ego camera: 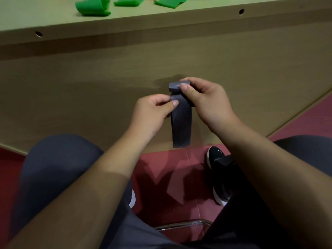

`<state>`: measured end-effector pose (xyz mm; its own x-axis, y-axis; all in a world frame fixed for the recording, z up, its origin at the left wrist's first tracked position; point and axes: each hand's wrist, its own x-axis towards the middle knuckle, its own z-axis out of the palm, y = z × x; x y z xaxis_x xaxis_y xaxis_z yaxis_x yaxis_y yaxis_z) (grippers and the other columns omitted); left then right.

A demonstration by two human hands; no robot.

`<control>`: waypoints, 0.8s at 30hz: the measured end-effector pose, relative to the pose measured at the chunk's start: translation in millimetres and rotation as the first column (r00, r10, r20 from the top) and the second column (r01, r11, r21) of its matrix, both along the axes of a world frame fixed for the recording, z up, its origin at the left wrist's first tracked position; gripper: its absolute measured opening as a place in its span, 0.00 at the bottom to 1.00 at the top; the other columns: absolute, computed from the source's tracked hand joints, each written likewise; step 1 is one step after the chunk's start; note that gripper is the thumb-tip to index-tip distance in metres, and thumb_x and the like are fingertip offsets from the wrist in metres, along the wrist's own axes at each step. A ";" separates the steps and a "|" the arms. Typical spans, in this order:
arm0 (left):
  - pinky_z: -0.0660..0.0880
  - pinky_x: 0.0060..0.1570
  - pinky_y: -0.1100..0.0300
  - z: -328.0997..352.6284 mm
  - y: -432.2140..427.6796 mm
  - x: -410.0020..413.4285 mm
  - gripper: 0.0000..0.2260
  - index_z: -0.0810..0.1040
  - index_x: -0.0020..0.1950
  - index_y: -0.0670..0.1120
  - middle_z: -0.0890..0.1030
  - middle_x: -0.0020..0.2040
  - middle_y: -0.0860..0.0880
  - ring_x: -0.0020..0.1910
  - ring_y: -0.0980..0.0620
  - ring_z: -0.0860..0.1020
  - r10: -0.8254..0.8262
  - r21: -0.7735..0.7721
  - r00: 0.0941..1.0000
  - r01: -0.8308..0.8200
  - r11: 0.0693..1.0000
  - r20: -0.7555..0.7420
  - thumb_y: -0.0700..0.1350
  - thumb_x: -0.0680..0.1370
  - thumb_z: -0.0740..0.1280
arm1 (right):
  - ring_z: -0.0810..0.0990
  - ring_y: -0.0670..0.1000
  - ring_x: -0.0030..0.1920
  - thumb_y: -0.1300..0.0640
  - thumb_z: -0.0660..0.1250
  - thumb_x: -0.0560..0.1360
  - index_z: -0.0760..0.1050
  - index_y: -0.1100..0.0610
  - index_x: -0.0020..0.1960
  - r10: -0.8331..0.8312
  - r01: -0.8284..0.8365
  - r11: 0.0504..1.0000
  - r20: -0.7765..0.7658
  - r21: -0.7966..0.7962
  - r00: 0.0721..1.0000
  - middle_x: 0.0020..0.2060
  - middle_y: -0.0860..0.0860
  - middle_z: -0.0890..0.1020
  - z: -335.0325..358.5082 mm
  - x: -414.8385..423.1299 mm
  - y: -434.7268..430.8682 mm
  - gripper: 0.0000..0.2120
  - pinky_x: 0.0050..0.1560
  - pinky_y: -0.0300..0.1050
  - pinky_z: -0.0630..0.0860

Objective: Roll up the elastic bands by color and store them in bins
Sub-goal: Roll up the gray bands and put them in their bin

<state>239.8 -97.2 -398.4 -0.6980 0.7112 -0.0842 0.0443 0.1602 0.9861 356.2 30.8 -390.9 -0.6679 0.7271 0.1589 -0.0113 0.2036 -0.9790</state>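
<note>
A dark grey elastic band [181, 124] hangs below the table's edge, in front of the wooden front panel. Its top end is partly rolled into a small coil, and my right hand [206, 101] pinches that coil between thumb and fingers. My left hand [152, 110] pinches the band's left edge just under the coil with thumb and forefinger. The loose tail drops straight down between my wrists. Several green bands [93, 7] lie on the tabletop at the top of the view.
The light wooden table [161, 17] runs across the top, with its front panel [89, 83] facing me. Below are my knees in dark trousers, a black shoe [215, 159] on the red floor, and a chrome chair bar [183, 224]. No bins are in view.
</note>
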 end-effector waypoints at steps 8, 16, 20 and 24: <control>0.82 0.56 0.34 5.5 -1.6 -3.3 0.04 0.87 0.38 0.49 0.85 0.39 0.38 0.40 0.45 0.84 0.095 -0.071 0.994 -0.098 0.993 -0.051 0.48 0.69 0.76 | 0.84 0.42 0.57 0.54 0.74 0.81 0.85 0.54 0.63 -0.028 0.009 0.977 0.086 0.212 0.996 0.55 0.47 0.88 -4.4 -2.0 -4.6 0.12 0.63 0.41 0.78; 0.85 0.51 0.42 19.5 -4.3 -21.1 0.09 0.82 0.36 0.49 0.86 0.43 0.38 0.46 0.42 0.88 0.048 -0.152 0.985 -0.073 0.986 -0.165 0.41 0.76 0.75 | 0.84 0.43 0.58 0.52 0.72 0.81 0.84 0.52 0.64 0.000 -0.033 0.949 0.103 0.313 0.995 0.56 0.46 0.87 -3.1 -6.7 -4.9 0.12 0.64 0.44 0.79; 0.85 0.53 0.43 31.8 -6.1 -26.3 0.12 0.77 0.40 0.45 0.82 0.41 0.41 0.45 0.45 0.86 -0.043 -0.205 0.994 0.021 0.979 -0.105 0.34 0.81 0.70 | 0.84 0.38 0.53 0.55 0.72 0.83 0.84 0.52 0.62 0.040 -0.054 0.974 0.069 0.221 0.997 0.51 0.43 0.87 -3.1 -6.8 -7.8 0.09 0.59 0.40 0.79; 0.85 0.47 0.41 32.2 -9.4 -28.8 0.08 0.81 0.37 0.46 0.84 0.36 0.41 0.40 0.39 0.86 -0.067 -0.339 0.943 -0.051 0.939 -0.326 0.48 0.72 0.75 | 0.83 0.36 0.49 0.54 0.72 0.82 0.84 0.53 0.62 0.023 -0.048 0.966 0.101 0.253 0.995 0.49 0.40 0.86 -8.4 -7.2 -11.6 0.10 0.57 0.41 0.80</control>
